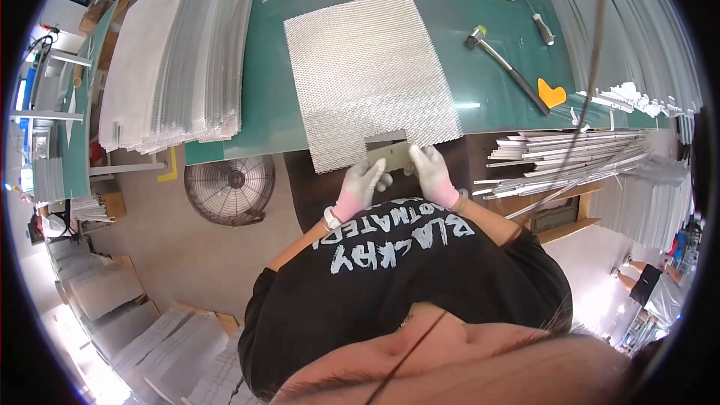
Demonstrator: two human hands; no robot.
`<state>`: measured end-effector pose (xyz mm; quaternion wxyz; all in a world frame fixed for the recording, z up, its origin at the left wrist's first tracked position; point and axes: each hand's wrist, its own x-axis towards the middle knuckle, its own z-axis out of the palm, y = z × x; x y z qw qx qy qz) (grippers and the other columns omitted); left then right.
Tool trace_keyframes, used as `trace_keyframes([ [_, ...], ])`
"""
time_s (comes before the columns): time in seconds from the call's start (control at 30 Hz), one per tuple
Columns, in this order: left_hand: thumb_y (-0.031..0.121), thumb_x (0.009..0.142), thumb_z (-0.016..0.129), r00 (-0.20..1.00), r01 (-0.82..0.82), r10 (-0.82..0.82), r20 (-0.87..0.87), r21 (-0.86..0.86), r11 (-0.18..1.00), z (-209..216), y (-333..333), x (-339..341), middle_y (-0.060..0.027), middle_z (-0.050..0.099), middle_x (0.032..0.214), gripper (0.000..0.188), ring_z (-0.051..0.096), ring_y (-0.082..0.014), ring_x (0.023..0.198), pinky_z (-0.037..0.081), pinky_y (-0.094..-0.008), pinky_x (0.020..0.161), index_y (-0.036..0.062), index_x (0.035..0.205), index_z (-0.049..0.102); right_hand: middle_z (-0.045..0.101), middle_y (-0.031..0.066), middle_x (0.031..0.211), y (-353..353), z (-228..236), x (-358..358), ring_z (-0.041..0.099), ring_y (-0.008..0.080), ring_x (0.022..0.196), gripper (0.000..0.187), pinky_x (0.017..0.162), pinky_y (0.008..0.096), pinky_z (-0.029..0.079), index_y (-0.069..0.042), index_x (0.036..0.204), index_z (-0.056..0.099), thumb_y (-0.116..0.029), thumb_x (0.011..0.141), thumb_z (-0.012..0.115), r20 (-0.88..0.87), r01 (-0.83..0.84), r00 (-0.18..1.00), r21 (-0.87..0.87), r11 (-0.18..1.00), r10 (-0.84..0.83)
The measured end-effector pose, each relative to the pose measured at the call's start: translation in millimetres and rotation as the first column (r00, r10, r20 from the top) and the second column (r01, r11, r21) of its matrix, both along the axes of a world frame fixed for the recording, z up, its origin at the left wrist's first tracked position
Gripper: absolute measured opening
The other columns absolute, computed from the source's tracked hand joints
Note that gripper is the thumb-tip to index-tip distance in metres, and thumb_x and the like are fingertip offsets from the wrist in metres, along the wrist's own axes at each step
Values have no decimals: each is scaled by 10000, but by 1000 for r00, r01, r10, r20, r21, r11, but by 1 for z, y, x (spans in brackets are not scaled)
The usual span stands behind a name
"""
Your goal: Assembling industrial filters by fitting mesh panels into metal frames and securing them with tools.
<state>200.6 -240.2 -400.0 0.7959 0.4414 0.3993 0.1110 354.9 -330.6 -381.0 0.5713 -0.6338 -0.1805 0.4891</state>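
Note:
A silvery expanded-metal mesh sheet (367,67) lies on the green table, its near edge hanging over the table's front edge. A rectangular notch is cut into that near edge. At the notch is a small flat grey-green plate (391,157). My left hand (366,180), in a white glove with a pink cuff, is closed on the plate's left end. My right hand (431,171), gloved the same way, grips its right end. Whether the plate touches the mesh at the notch I cannot tell.
A tall stack of mesh sheets (169,60) stands at the left of the green table (262,97). To the right lie a hammer (510,67), a screwdriver (543,30) and a yellow scraper (551,94). Metal strips (555,161) are piled below; a floor fan (229,187) stands left.

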Motion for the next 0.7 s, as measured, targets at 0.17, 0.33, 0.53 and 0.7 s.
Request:
trace_keyframes([
  [0.17,234,1007,528,972,-93,107,211,-74,993,6,0,-4,-21,615,809,259,538,-72,621,440,-217,568,-11,1045,602,641,47,722,1,12,5,569,96,650,350,624,257,468,13,800,651,-300,947,598,-37,178,983,-48,983,-180],
  [0.33,199,1008,513,962,-185,210,175,-149,971,12,-1,0,-77,639,898,256,609,-123,708,514,-262,627,-38,1097,556,662,61,731,1,9,5,591,109,652,343,637,261,482,23,800,664,-282,943,599,21,144,990,-78,986,-143],
  [0.53,196,1006,514,971,-130,149,186,-111,985,1,1,-4,-112,650,973,278,642,-156,769,542,-272,653,-33,1163,524,661,59,744,1,6,3,590,102,664,309,645,249,481,23,827,647,-268,933,639,5,183,983,-54,982,-183],
  [0.7,252,1014,494,911,-112,226,344,-321,940,11,0,-3,-167,563,1241,400,635,-217,1023,551,-311,816,2,1322,440,671,72,920,-3,-13,-1,612,102,811,292,743,261,502,30,1009,627,-252,936,638,-77,105,992,42,994,-101],
])
